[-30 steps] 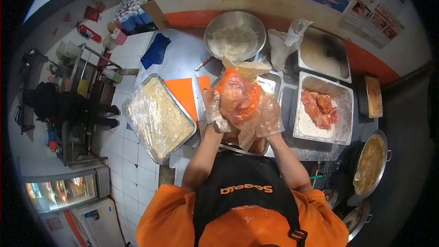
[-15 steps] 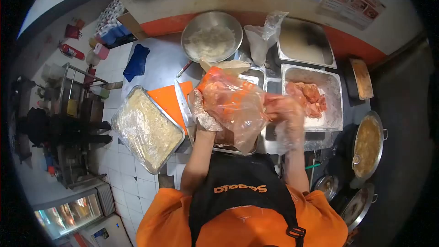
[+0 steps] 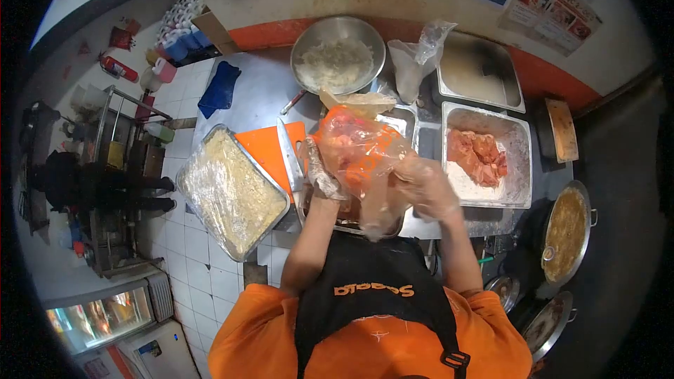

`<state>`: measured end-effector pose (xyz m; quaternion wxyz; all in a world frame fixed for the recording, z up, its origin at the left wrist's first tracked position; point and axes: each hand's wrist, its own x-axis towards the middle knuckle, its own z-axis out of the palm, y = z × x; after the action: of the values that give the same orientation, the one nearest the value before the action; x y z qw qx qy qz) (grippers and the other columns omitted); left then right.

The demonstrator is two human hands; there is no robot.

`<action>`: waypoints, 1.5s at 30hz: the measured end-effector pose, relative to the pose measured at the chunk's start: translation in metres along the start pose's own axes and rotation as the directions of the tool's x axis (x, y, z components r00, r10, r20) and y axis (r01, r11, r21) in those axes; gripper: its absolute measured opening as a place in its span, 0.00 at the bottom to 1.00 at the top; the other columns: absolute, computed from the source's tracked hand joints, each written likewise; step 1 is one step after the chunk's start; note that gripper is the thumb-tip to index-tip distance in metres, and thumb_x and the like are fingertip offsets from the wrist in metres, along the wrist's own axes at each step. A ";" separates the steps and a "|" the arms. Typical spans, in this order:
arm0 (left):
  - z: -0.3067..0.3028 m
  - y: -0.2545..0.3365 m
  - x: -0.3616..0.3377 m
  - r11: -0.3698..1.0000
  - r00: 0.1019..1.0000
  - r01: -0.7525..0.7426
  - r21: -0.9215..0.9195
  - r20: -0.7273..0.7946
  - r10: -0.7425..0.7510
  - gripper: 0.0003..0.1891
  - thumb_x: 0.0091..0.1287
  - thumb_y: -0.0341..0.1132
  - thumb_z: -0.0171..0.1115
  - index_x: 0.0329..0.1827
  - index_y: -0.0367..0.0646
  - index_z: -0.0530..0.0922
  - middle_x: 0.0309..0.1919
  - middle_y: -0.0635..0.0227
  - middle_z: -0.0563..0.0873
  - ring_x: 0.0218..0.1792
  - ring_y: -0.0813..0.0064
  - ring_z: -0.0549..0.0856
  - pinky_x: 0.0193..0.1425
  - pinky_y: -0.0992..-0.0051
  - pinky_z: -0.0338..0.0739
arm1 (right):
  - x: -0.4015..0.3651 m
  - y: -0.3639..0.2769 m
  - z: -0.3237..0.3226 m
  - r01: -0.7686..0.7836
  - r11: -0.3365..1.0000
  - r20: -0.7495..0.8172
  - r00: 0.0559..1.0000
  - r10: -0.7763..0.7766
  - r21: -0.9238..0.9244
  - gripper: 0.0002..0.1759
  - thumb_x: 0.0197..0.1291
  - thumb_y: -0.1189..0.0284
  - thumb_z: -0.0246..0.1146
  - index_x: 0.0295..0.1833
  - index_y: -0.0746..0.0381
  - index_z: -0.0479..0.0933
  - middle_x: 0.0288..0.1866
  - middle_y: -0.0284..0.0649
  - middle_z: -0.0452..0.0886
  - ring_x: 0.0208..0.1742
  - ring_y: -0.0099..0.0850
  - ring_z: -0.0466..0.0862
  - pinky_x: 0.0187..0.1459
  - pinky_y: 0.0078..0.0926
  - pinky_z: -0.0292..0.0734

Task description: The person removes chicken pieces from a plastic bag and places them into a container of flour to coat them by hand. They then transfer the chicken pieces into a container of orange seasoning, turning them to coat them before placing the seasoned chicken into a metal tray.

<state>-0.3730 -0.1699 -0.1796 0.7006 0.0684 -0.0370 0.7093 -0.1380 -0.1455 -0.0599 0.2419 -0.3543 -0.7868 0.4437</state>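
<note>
A clear plastic bag with orange print and pinkish raw meat inside is held over a metal tray. My left hand, in a flour-dusted glove, is closed around the bag's left side. My right hand, in a clear plastic glove, is at the bag's right side by its mouth; its fingertips are hidden by the plastic. To the right, pieces of raw meat lie on white flour in a deep metal pan.
A knife lies on an orange cutting board. Left of it sits a plastic-wrapped tray. A metal bowl of flour stands at the back, beside a clear bag. A wide pan of oil is at right.
My right hand has moved left and slightly down, in against the bag's mouth. My left hand still holds the bag. The whole view has shifted a little.
</note>
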 end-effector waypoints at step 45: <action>0.034 0.008 -0.018 0.973 0.950 -0.165 0.161 -0.240 0.201 0.29 0.77 0.55 0.52 0.71 0.43 0.69 0.67 0.58 0.76 0.64 0.57 0.78 0.72 0.54 0.72 | 0.008 -0.041 0.034 0.291 0.941 -0.277 0.902 -0.330 -0.173 0.07 0.53 0.75 0.68 0.39 0.62 0.85 0.36 0.42 0.88 0.34 0.38 0.88 0.37 0.32 0.83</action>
<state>-0.3792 -0.1927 -0.1487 0.6240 0.0216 0.0969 0.7751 -0.1810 -0.1721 -0.0406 0.4038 -0.3023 -0.8136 0.2891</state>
